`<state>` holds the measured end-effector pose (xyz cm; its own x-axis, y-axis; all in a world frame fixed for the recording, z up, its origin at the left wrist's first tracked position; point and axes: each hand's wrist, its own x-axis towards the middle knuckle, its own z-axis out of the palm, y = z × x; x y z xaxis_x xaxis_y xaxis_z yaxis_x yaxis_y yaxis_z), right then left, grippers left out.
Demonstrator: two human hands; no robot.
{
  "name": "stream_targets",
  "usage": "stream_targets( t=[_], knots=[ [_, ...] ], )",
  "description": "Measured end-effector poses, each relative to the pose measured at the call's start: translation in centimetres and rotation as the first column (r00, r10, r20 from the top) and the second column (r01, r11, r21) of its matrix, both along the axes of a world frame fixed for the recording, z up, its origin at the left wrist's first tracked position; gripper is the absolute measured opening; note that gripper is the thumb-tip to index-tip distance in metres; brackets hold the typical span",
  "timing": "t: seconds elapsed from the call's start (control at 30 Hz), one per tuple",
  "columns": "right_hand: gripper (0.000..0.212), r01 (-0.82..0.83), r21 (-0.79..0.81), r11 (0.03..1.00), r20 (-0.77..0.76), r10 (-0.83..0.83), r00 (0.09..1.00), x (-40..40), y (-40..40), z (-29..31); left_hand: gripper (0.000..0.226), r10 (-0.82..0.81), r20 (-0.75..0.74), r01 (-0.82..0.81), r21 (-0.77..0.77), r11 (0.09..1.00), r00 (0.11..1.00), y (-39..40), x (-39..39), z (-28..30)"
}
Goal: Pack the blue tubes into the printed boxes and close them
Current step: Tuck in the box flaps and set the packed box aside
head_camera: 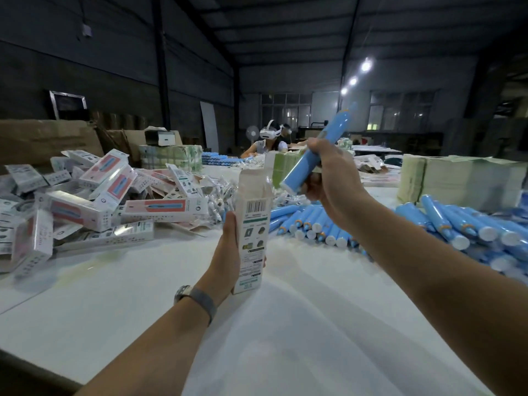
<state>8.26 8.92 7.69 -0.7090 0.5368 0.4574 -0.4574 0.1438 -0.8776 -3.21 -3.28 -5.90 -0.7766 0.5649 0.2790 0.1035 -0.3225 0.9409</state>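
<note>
My left hand (227,252) grips a printed box (253,224) upright above the white table (114,295), its top flap open. My right hand (331,178) holds a blue tube (314,155) tilted, its lower white end just right of the box's open top and its tip pointing up and away. A heap of loose blue tubes (314,224) lies on the table behind my hands and stretches to the right edge (471,227). Packed printed boxes (114,195) are piled on the left.
Stacks of flat greenish cartons (457,178) stand at the right and further ones (171,157) at the back. Two people with headsets (271,138) sit at the far end of the table. Brown cardboard boxes (43,138) rise at the far left.
</note>
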Motion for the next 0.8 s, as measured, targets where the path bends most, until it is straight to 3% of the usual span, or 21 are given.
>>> stream_targets(
  t=[0.07, 0.13, 0.27, 0.4, 0.63, 0.8],
  knots=[
    [0.013, -0.093, 0.149, 0.985, 0.004, 0.093, 0.996, 0.4, -1.0, 0.3, 0.084, 0.026, -0.006, -0.026, -0.013, 1.0, 1.0, 0.1, 0.2, 0.1],
    [0.011, -0.077, 0.33, 0.941, 0.033, 0.069, 0.997, 0.1, -1.8, 0.3, 0.088, 0.044, -0.013, -0.044, -0.028, 0.999, 0.999, 0.1, 0.5, 0.1],
    [0.057, 0.116, 0.55, 0.827, -0.018, -0.127, 0.992, -1.0, -2.6, 0.5, 0.085, 0.063, -0.045, -0.064, -0.036, 0.997, 0.997, -0.1, 0.9, 0.2],
    [0.095, 0.179, 0.578, 0.797, -0.155, -0.108, 0.982, -1.1, -2.9, 0.1, 0.084, 0.074, -0.049, -0.076, -0.041, 0.996, 0.996, -0.1, 1.0, 0.4],
    [0.071, 0.213, 0.642, 0.736, -0.138, -0.162, 0.977, -1.6, -3.0, -0.2, 0.08, 0.084, -0.082, -0.089, -0.062, 0.994, 0.993, 0.0, 0.8, 0.3],
    [0.07, 0.328, 0.635, 0.7, -0.266, -0.201, 0.943, -1.6, -3.3, -1.2, 0.091, 0.07, -0.063, -0.073, -0.053, 0.996, 0.996, 0.1, 0.6, 0.1]
  ],
)
